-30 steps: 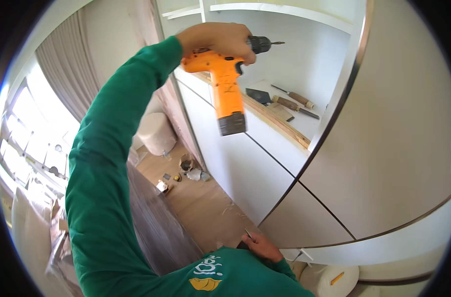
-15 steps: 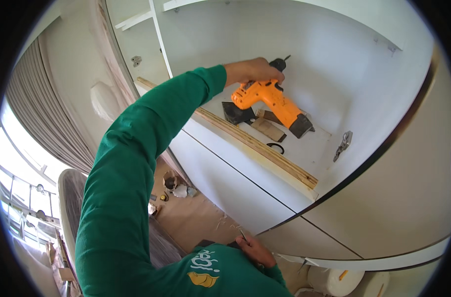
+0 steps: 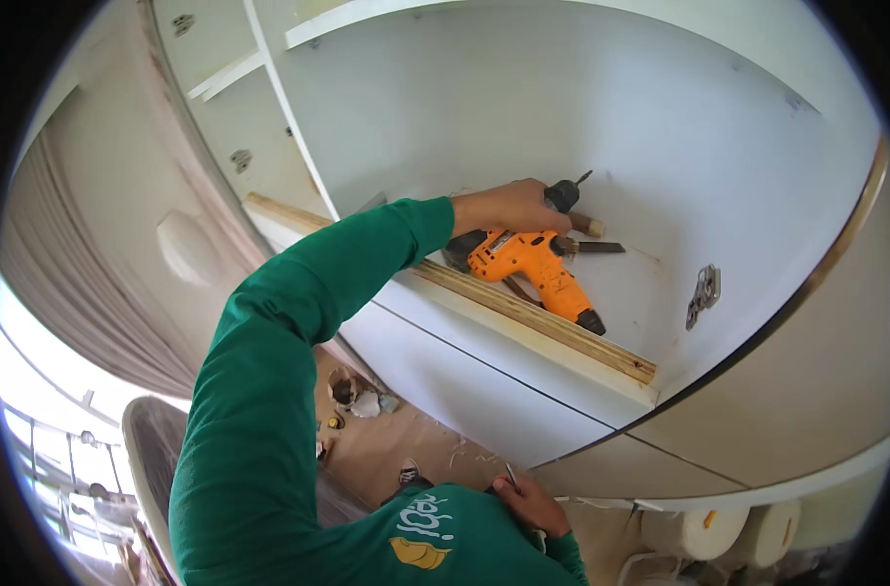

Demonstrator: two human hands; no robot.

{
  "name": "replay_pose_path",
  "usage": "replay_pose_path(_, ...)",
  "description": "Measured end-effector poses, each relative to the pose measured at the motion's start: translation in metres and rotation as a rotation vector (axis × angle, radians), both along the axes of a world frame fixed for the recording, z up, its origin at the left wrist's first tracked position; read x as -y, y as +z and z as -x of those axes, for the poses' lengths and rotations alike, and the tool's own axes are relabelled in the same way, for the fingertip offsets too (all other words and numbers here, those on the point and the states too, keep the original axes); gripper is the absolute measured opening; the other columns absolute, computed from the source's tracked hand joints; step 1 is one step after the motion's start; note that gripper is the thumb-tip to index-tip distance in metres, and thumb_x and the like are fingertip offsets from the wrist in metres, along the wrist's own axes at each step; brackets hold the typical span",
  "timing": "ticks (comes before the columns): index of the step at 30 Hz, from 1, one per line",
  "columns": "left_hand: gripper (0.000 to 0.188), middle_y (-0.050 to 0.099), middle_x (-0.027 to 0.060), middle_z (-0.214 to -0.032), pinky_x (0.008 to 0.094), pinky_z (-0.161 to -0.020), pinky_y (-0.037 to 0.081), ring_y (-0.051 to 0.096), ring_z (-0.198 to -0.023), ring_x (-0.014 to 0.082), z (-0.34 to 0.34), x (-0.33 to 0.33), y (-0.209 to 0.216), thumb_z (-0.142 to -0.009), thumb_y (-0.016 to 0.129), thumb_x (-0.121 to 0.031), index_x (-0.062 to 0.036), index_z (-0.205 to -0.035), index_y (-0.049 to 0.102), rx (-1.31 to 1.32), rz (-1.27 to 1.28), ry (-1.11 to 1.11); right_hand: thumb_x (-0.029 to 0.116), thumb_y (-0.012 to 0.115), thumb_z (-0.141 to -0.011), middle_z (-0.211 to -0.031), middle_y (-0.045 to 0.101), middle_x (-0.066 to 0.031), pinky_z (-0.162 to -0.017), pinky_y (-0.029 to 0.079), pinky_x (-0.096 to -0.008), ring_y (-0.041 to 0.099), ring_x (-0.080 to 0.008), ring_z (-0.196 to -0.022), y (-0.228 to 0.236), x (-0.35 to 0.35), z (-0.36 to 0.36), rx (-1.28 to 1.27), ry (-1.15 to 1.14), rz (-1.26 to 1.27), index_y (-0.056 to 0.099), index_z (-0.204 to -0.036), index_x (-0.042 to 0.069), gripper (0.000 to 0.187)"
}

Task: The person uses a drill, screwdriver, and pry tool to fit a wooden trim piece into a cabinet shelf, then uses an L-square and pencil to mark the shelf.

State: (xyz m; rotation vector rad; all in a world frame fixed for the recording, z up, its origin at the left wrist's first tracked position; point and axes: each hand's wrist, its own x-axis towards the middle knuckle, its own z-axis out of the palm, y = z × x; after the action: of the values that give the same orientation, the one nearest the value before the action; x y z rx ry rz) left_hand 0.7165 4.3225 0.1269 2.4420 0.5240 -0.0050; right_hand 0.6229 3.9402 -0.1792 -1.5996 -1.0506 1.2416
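The orange drill (image 3: 523, 256) is placed just behind the plywood edge (image 3: 601, 350), inside the cabinet, with its battery end nearest that edge and its bit (image 3: 585, 177) aimed away from it. The top of the drill, just behind the chuck, is covered by the left hand (image 3: 515, 207), whose fingers are curled over it, so the tool is held from above rather than by its handle. In front of and below the plywood edge, a slim metal item (image 3: 511, 477) is pinched in the nearly closed right hand (image 3: 535, 506); at this size, what it is cannot be told.

Beyond the plywood edge, a wooden tool handle (image 3: 589, 226) and a dark blade (image 3: 601, 247) are seen close against the drill. If the drill were released while propped on such loose pieces, it could be rocked or rolled, and a tool could be pushed toward the plywood edge. The trigger might also be bumped by a stray finger, since the hand is kept close to it. The bit could be scraped on the cabinet's back wall (image 3: 650, 146), farther in from the plywood edge, if the drill were shoved too deep.
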Motion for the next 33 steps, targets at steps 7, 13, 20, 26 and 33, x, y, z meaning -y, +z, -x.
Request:
replay_pose_path(7,0.061,0.073,0.0202,-0.095,0.0401,-0.075,0.054,0.070,-0.087,0.0304,-0.017,0.016,0.010,-0.076,0.074,-0.049,0.0051,-0.104,0.072,0.046,-0.192,-0.179,0.042,0.057,-0.106,-0.085,0.061,-0.0012,-0.073,0.048,-0.0288,0.057,-0.0116,-0.079,0.024,-0.017,0.043,-0.060,-0.167,0.063,0.069,-0.118,0.003,0.041)
replay_pose_path(13,0.073,0.074,0.0252,-0.110,0.0452,-0.086,0.057,0.072,-0.102,0.0381,-0.032,0.015,-0.001,-0.081,0.072,-0.061,0.0053,-0.111,0.072,0.011,-0.386,-0.320,0.042,0.061,-0.105,-0.082,0.062,-0.0008,-0.069,0.048,-0.0296,0.057,-0.0109,-0.074,0.029,-0.039,0.081,-0.021,-0.221,0.149,0.069,-0.119,0.004,0.041)
replay_pose_path(20,0.052,0.066,0.0230,-0.115,0.0486,-0.091,0.055,0.065,-0.107,0.0408,0.096,0.048,0.064,-0.100,0.061,-0.043,0.0037,-0.121,0.065,0.430,-0.541,-0.470,0.047,0.063,-0.103,-0.082,0.064,-0.0020,-0.068,0.050,-0.0302,0.059,-0.0119,-0.073,0.018,-0.062,0.123,-0.004,-0.363,0.160,0.071,-0.120,0.006,0.045)
replay_pose_path(26,0.044,0.063,0.0154,-0.108,0.0479,-0.080,0.056,0.064,-0.101,0.0359,0.309,0.085,-0.002,-0.098,0.065,-0.042,-0.0048,-0.122,0.064,0.757,0.000,-0.904,0.046,0.055,-0.107,-0.078,0.058,0.0015,-0.060,0.044,-0.0261,0.053,-0.0080,-0.065,-0.071,-0.043,0.151,-0.813,-0.587,-0.444,0.064,-0.127,0.007,0.045)
replay_pose_path(33,0.030,0.072,0.0100,-0.101,0.0384,-0.078,0.056,0.069,-0.090,0.0276,0.396,0.018,-0.082,-0.090,0.081,-0.017,-0.0057,-0.117,0.074,0.713,0.533,-0.567,0.041,0.050,-0.110,-0.073,0.046,0.0009,-0.056,0.046,-0.0294,0.042,-0.0119,-0.057,-0.034,-0.122,0.158,-0.910,-0.792,-0.053,0.060,-0.112,0.004,0.038)
